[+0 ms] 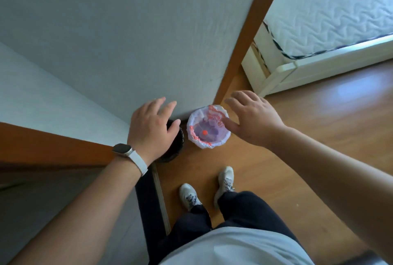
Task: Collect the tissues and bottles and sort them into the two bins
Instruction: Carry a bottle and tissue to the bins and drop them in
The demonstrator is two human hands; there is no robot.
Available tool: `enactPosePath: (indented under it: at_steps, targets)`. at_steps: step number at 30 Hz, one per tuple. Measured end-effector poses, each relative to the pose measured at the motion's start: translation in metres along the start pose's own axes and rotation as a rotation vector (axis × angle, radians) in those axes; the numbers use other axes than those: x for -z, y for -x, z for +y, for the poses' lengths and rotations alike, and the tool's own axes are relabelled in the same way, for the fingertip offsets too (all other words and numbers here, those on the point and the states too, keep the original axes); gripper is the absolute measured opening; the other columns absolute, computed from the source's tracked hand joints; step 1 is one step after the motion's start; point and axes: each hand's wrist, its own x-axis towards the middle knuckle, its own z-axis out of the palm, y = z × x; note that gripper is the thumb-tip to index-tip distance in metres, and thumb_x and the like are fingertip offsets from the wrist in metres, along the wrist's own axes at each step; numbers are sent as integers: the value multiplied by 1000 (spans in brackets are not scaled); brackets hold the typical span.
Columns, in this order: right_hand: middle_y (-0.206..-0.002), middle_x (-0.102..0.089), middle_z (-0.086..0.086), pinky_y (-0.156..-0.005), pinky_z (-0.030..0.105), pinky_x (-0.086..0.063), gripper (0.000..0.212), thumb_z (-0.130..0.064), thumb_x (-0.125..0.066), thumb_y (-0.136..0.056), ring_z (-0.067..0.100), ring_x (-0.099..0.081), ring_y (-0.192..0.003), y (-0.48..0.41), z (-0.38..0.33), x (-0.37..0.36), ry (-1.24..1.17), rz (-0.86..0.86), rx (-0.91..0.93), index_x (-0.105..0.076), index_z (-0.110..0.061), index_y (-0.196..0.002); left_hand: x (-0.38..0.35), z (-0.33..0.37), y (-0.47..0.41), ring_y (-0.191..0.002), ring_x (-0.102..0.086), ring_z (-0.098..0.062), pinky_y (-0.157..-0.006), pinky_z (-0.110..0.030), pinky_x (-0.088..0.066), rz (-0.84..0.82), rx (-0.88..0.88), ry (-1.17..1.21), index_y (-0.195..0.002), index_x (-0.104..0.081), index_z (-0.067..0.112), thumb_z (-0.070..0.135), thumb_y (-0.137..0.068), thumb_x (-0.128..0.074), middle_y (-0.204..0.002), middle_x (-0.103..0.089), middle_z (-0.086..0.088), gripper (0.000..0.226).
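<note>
Bottle [205, 133] with an orange cap sits inside the white-bagged bin [221, 143], just below and left of the right hand [255, 118]. The cap shows round, as if end-on, but the body is too blurred to tell its axis. Both hands hover with fingers spread, holding nothing. The left hand [151, 128] partly hides a dark bin [177, 146] beside the white one.

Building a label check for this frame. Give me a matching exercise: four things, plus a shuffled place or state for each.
1 dark bin
2 lined bin
3 watch
4 mattress

A top right of the view
B strapped on a wrist
C partly hidden by the left hand
D has an orange cap inside

Pairs: 1-C, 2-D, 3-B, 4-A
</note>
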Motion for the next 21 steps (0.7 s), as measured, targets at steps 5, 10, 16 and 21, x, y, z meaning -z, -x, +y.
enactPosePath:
  at_steps: [5, 10, 16, 21]
  targets:
    - [-127, -55, 2, -96, 43, -43, 47, -55, -48, -91, 28, -49, -122, 31, 22, 48, 33, 101, -12, -57, -21, -122, 31, 52, -15, -113, -56, -35, -88, -46, -47, 78, -153, -47, -127, -60, 15, 41, -87, -54, -128, -60, -15, 48]
    - [-132, -53, 2, -100, 41, -39, 53, -57, -38, -90, 26, -44, -128, 67, 66, 88, 83, 138, -72, -54, -23, -127, 50, 123, -33, -115, -57, -34, -88, -46, -48, 120, -273, -80, -126, -61, 16, 40, -87, -54, -128, -61, -13, 46]
    - [-132, -53, 1, -103, 41, -36, 49, -53, -43, -88, 25, -43, -128, 124, 148, 125, 104, 214, -156, -55, -22, -125, 58, 225, -69, -117, -57, -31, -88, -47, -49, 169, -416, -74, -124, -62, 18, 40, -87, -54, -128, -61, -10, 43]
    - [-134, -52, -2, -103, 39, -35, 52, -55, -43, -89, 22, -41, -129, 176, 222, 143, 91, 289, -270, -52, -24, -129, 53, 312, -101, -118, -56, -29, -91, -47, -48, 190, -524, -79, -123, -63, 18, 42, -89, -50, -128, -61, -9, 44]
